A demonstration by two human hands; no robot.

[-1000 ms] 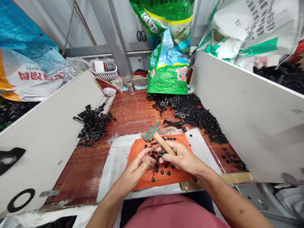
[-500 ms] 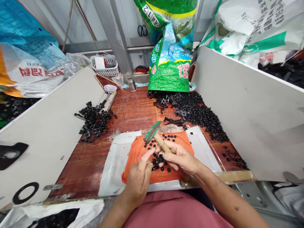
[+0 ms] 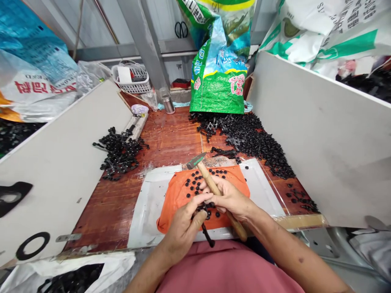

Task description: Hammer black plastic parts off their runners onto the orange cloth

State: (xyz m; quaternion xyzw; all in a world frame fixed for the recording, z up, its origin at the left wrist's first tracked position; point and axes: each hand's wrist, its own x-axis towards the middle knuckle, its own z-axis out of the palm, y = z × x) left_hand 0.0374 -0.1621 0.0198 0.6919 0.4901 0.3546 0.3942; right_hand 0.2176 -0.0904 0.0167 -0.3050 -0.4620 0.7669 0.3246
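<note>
My right hand (image 3: 229, 198) is closed around the wooden handle of a hammer (image 3: 210, 179), whose green-edged dark head points up and left. Beside it, my left hand (image 3: 185, 224) pinches a black plastic piece (image 3: 208, 236) that hangs down toward my body. The fingertips of both hands meet near this piece. Under them lies an orange cloth (image 3: 171, 203) on a white sheet (image 3: 146, 203). Several small black round parts (image 3: 189, 183) are scattered over the cloth. My fingers hide part of the black piece.
A heap of black parts (image 3: 120, 154) lies on the left of the red-brown table (image 3: 171, 138), a larger heap (image 3: 259, 142) on the right. Grey-white panels (image 3: 305, 134) flank both sides. Behind are a green bag (image 3: 216, 89), a metal flask (image 3: 167, 101) and a white basket (image 3: 132, 83).
The hammer's handle now shows below my right hand, and its head has turned slightly. My left hand has moved right, to my right fingers, with the black piece now hanging below it.
</note>
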